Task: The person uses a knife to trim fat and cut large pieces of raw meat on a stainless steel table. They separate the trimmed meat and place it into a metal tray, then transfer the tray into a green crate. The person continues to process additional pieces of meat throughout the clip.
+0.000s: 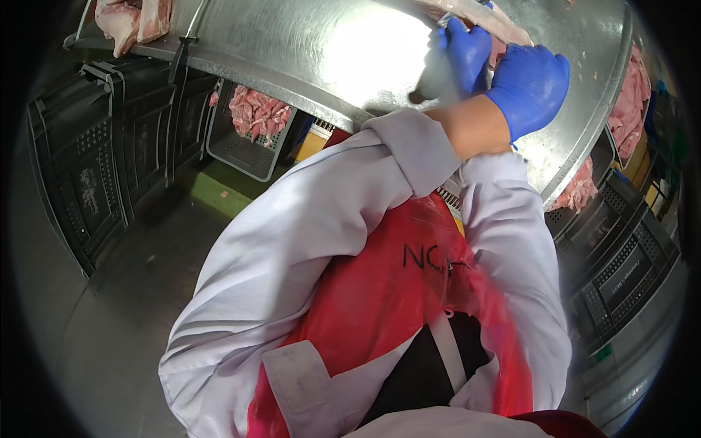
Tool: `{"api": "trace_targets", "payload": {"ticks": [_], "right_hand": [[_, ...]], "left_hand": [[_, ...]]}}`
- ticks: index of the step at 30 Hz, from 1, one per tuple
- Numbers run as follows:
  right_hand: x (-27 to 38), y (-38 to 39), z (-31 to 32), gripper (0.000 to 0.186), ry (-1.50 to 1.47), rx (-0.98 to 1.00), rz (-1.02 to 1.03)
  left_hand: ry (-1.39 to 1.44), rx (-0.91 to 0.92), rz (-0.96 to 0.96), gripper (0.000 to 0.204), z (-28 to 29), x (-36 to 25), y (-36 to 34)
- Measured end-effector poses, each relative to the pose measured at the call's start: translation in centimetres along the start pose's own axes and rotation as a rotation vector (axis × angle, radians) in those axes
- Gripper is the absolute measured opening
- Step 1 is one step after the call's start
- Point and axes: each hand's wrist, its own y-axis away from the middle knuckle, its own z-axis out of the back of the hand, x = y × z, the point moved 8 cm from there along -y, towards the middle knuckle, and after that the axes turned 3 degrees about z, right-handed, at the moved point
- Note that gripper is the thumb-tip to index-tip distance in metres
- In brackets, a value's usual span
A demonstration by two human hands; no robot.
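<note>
My forearms cross over a metal work table (277, 36). My left hand (529, 87), in a blue glove, reaches across to the right and is closed on the near end of a long pale piece of meat (504, 28). Just left of it, my right hand (465, 57), also blue-gloved, is closed beside the meat, partly behind my left wrist. A blurred greyish shape (432, 80) with a dark end lies along the right hand; I cannot make out what it is. The far part of the meat runs out of the top of the view.
Larger cuts of meat (125, 22) lie at the table's far left corner. A thin rod with a black handle (179, 60) hangs over the edge. Black crates (77, 153) stand at left. A grey crate (248, 157) holds trimmings below; more meat (629, 102) fills crates at right.
</note>
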Motion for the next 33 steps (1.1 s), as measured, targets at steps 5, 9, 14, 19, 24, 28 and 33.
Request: {"api": "trace_targets", "payload": {"ticks": [5,9,14,19,24,28,33], "right_hand": [[0.9,-1.7,-1.9,0.075,0.085,-0.060,0.169],[4.3,-8.2,-1.0,0.084,-0.052,-0.078,0.012],[0.7,-1.2,-6.2,0.086,0.003,0.012,0.179],[1.0,-8.2,-5.7,0.077,-0.221,0.100,-0.052],[3.2,-2.4,-10.6,0.073,0.027,0.037,0.007],[1.5,-13.8,-10.0,0.012,-0.185,0.048,-0.035],[2.0,-3.4,-15.3,0.073,-0.016,0.076,0.065]], "left_hand": [[0.004,-0.050,-0.044,0.018,1.6,-0.5,-0.4],[0.026,-0.059,-0.120,0.018,2.5,-1.7,-0.3],[0.025,-0.130,-0.119,0.019,4.6,-1.0,-0.1],[0.084,-0.088,-0.138,0.019,5.2,-2.1,-0.3],[0.201,-0.140,-0.172,0.021,7.7,-2.3,-0.3],[0.252,-0.076,-0.218,0.022,8.4,-3.5,-0.2],[0.163,-0.125,-0.252,0.021,11.0,-3.2,-0.3]]}}
